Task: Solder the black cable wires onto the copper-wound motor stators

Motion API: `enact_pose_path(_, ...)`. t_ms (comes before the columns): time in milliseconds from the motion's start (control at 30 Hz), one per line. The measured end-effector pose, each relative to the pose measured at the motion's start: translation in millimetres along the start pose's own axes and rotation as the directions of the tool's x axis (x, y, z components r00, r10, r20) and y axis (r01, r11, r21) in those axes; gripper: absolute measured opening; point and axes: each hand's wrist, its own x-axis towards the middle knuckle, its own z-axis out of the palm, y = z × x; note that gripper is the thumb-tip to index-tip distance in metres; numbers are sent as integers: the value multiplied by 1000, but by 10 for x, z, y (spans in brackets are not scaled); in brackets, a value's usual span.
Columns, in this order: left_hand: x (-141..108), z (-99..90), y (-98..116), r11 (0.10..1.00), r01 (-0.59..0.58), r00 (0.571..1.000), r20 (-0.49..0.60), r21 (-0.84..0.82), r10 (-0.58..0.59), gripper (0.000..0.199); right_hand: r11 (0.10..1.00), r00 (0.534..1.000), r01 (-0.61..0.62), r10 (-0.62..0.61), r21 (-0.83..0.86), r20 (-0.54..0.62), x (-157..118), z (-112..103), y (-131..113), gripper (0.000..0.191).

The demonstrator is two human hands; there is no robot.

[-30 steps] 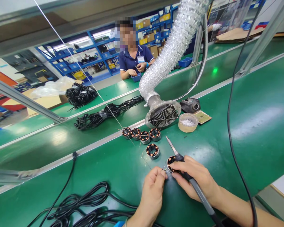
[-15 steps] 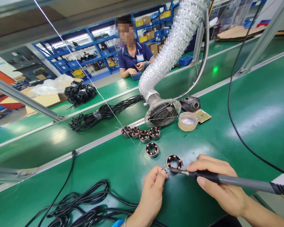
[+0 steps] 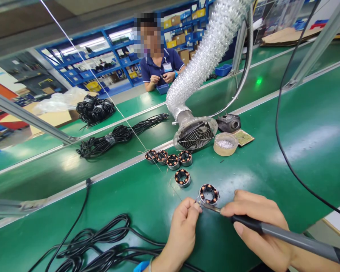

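My right hand [image 3: 260, 226] grips a soldering iron [image 3: 283, 235] by its dark handle, with the tip pointing left. That tip lies by the fingertips of my left hand [image 3: 183, 226], at the near edge of a motor stator [image 3: 209, 194] with copper windings. Thumb and forefinger of my left hand are pinched on thin wire ends; their exact joint is too small to make out. Another stator [image 3: 182, 178] sits just beyond, and several more stators [image 3: 172, 161] stand in a cluster behind it.
A fume extractor [image 3: 195, 134] on a silver duct [image 3: 198, 64] hangs over the bench. Beside it are a round tub [image 3: 225, 145], a sponge tray [image 3: 244, 138] and a black holder [image 3: 229, 123]. Black cables [image 3: 99, 241] lie front left. A co-worker [image 3: 161, 68] sits opposite.
The soldering iron's tip has shifted slightly left and down toward my left fingertips, its handle tilting lower at right. The co-worker's hand has lifted from the blue bin.
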Motion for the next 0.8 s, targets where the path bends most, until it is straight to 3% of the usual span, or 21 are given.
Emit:
enact_pose_path(167, -12, -6, -8, 1000, -5, 1000, 1, 14, 5, 45, 998, 998, 63, -63, 1, -6, -8, 7, -14, 29)
enact_pose_path(367, -11, -13, -39, 1000, -9, 1000, -9, 29, 9, 45, 999, 998, 36, -36, -9, -59, -16, -69, -9, 29)
enact_pose_path(500, -11, -14, -36, 1000, -5, 1000, -14, 25, 5, 45, 995, 988, 33, -46, -92, -148, 44, -153, 31, 28)
enact_pose_path(633, -17, -14, -20, 1000, 1, 1000, -15, 30, 0, 46, 940, 925, 28, -153, -339, -347, 147, -235, 280, 24)
enact_pose_path(700, -15, -11, -17, 999, 2, 1000, -16, 33, -2, 47, 882, 902, -39, -172, -470, -397, 167, -260, 486, 21)
enact_pose_path(800, -4, -5, -25, 999, 0, 1000, -15, 38, 1, 48, 819, 954, -162, -14, -551, -301, 136, -268, 728, 19)
